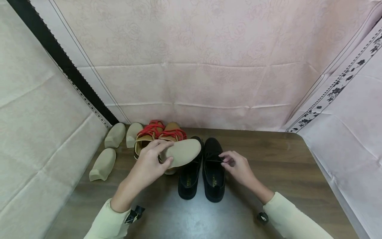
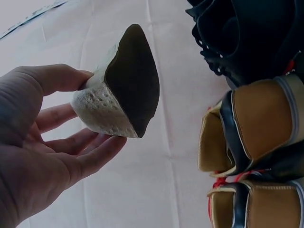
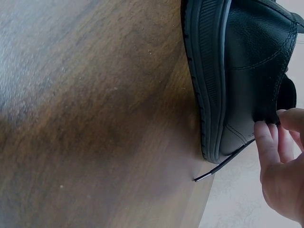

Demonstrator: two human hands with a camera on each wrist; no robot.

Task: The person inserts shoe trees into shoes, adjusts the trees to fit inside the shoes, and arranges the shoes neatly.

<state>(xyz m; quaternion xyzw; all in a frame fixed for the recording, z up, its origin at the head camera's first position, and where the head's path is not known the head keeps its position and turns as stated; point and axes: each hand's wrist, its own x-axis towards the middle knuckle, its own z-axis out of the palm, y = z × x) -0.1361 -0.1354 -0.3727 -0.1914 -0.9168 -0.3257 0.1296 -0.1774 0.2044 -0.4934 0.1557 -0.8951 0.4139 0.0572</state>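
My left hand [image 1: 150, 164] holds a beige moulded shoe insert [image 1: 185, 152] between thumb and fingers, above the shoes. Its pitted blunt end and dark, shadowed side show in the left wrist view. Two black lace-up shoes stand side by side on the wooden floor, the left one [image 1: 188, 187] partly under the insert. At the right black shoe [image 1: 214, 189], my right hand [image 1: 237, 166] pinches the edge of the upper by the laces. A black lace end [image 3: 221, 167] hangs down beside that shoe in the right wrist view; the fingertips partly hide what they grip.
Tan shoes with red laces [image 1: 153, 127] stand left of the black pair, partly behind my left hand. Three more beige inserts [image 1: 102, 164] lie at the far left. Cloth-covered walls [image 1: 209, 83] bound the floor [image 1: 268, 152] at the back and sides.
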